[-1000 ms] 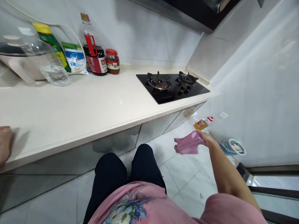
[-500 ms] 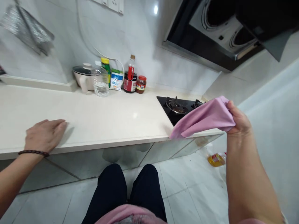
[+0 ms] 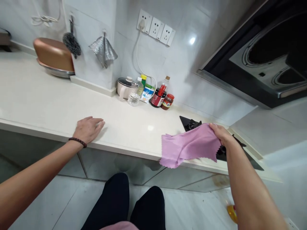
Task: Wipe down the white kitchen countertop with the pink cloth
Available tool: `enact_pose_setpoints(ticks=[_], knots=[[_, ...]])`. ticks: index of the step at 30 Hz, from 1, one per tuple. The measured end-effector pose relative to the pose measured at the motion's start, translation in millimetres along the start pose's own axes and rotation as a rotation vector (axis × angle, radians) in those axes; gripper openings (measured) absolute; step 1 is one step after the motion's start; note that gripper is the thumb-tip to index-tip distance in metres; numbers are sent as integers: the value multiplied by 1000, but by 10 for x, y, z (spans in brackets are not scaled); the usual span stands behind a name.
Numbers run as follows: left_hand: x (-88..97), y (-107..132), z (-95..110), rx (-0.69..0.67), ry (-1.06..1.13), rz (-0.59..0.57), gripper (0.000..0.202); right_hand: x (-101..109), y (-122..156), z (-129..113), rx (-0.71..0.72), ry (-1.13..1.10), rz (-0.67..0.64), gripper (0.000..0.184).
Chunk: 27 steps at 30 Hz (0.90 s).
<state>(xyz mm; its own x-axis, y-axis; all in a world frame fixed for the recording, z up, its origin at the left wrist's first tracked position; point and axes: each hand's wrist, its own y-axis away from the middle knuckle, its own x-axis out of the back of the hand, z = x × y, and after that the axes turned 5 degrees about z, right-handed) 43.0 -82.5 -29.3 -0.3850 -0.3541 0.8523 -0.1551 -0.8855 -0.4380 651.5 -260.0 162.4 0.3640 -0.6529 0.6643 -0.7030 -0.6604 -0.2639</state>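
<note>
A long pale table [image 3: 48, 99] runs from far left to near right under a tiled wall. At its right end sits a black gas stove [image 3: 192, 123], with a dark range hood [image 3: 263, 60] above it. On the far left of the table a copper-coloured pan [image 3: 52, 56] lies upside down. Against the wall, midway along, stand a small white pot [image 3: 123, 87], a clear plastic bottle [image 3: 133, 95], a dark sauce bottle [image 3: 157, 97] and a red-lidded jar [image 3: 168, 101], close together. A pink cloth [image 3: 187, 147] hangs over the table's near edge just left of the stove, held up at its right corner by the right hand [image 3: 222, 134], fingers pinched on the fabric. The left hand [image 3: 87, 129], a bead bracelet [image 3: 77, 141] on its wrist, lies palm down on the table near the edge, fingers spread flat, well apart from the cloth.
</note>
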Motion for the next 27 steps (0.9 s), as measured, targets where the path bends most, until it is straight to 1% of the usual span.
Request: enact_pose_setpoints(ticks=[1,2,3,4,5,7,8,9,10,11,13,15,16,18,20,22,24,26,27], knots=[[-4,-2,-4,-1,1,-2,54,-51,15,-80,-2,38,2,33],[-7,-3,-7,-1,3,-4,53,-95,45,-164,-5,61,-32,34],[-8,-4,-10,-1,4,-5,53,-132,87,-243,-7,63,-109,37],[-5,-4,-11,-1,6,-5,53,-161,136,-312,-2,37,-232,41],[1,-2,-11,1,8,-3,52,-184,186,-364,-5,-6,-381,47],[21,6,-6,-5,16,1,52,-225,266,-408,-24,-110,-664,60],[33,11,-3,-11,22,-1,52,-250,287,-396,-28,-148,-750,64],[43,15,-1,-18,28,-4,53,-282,293,-362,-26,-167,-784,66],[51,18,0,-24,33,-7,53,-323,286,-305,-23,-165,-767,65],[55,19,0,-27,39,-9,54,-373,268,-227,-19,-143,-709,60],[51,20,-2,-23,48,-5,53,-492,228,-22,2,-63,-553,48],[41,18,-4,-20,58,5,51,-620,216,213,32,39,-452,42],[37,18,-3,-16,62,10,51,-683,231,326,45,85,-438,42],[37,19,2,-5,64,9,51,-804,306,512,50,161,-459,46],[46,23,10,-3,63,-4,51,-927,420,618,44,216,-476,48],[55,27,15,-11,55,-9,50,-1049,527,635,55,224,-457,50],[53,28,14,-13,48,-1,50,-1141,573,570,81,166,-419,54],[38,24,6,-10,44,7,50,-1159,533,441,108,70,-363,57],[28,21,0,-10,45,9,50,-1131,485,357,124,25,-325,59]])
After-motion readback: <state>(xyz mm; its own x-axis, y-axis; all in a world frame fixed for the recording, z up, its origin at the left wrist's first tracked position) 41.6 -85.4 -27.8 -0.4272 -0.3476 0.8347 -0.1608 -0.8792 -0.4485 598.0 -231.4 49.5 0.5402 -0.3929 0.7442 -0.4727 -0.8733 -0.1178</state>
